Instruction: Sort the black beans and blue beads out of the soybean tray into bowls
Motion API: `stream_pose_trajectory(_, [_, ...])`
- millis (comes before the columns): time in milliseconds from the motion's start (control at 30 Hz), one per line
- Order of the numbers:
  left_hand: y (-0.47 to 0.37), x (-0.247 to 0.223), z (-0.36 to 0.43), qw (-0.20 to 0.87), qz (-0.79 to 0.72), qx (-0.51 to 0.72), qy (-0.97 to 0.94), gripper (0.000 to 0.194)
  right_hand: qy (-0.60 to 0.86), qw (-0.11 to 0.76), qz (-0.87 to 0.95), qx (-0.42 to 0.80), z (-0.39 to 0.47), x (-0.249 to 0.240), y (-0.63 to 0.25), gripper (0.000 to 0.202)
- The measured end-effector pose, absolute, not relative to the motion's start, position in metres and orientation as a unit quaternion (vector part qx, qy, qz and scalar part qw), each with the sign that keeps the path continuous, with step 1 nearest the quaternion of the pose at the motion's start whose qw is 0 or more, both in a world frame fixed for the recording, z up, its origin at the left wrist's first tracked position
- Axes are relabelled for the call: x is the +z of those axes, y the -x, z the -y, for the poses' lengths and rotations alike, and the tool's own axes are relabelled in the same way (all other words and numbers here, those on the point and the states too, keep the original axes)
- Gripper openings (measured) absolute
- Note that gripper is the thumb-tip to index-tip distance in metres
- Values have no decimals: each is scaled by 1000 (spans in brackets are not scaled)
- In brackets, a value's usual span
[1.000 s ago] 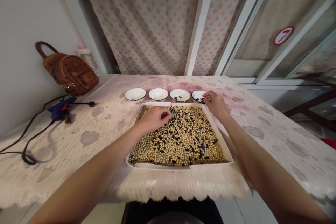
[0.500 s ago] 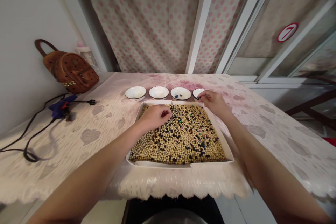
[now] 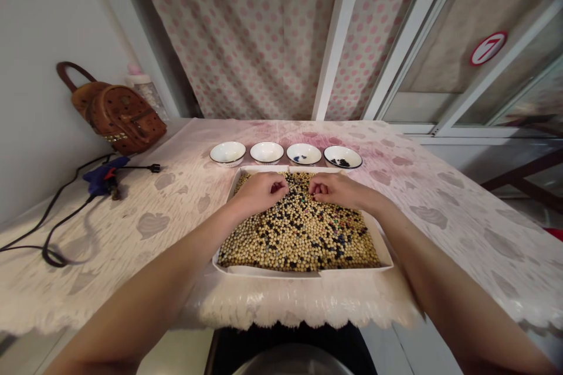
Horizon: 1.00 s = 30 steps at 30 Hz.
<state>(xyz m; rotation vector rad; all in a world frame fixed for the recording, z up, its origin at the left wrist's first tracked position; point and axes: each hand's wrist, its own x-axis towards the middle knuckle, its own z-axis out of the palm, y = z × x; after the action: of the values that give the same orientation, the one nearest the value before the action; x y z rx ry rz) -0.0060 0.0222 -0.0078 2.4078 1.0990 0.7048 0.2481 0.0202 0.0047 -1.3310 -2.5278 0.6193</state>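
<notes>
My left hand (image 3: pixel 263 192) and right hand (image 3: pixel 336 188) are curled over the box (image 3: pixel 383 248), can't tell if they're pinching anything. Bowls (image 3: pixel 266 152) just beyond, backpack (image 3: pixel 125 117) and corded tool (image 3: pixel 102 180) off left.

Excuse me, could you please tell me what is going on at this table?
A person's left hand and right hand are curled over the far part of a shallow white box full of small round pieces, mostly pale yellow and black. Whether the fingers grip any is too small to tell. Beyond it, four white bowls stand in a row; the rightmost holds a dark heap, its neighbour some blue and dark bits.
</notes>
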Motion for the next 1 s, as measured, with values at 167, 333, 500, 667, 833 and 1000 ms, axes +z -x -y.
stream_pose_trajectory(167, [6, -7, -22, 200, -392, 253, -862, 16, 467, 92, 858, 195, -15, 8, -243, 19])
stream_pose_trajectory(333, [6, -9, -23, 203, -387, 257, -862, 15, 472, 125, 846, 213, -19, 1, -243, 13])
stream_pose_trajectory(500, [6, -9, -24, 191, -393, 252, -864, 17, 468, 193, 798, 326, -27, -4, -252, 7])
stream_pose_trajectory(667, [6, -9, -24, 187, -391, 250, -866, 16, 469, 225, 761, 389, -29, -2, -255, 15])
stream_pose_trajectory(833, [6, -9, -24, 188, -389, 252, -866, 15, 530, 365, 721, 256, -44, -3, -277, 17])
stream_pose_trajectory(1000, [5, -7, -23, 190, -401, 245, -862, 15, 647, 360, 672, -2, -66, -18, -319, 14])
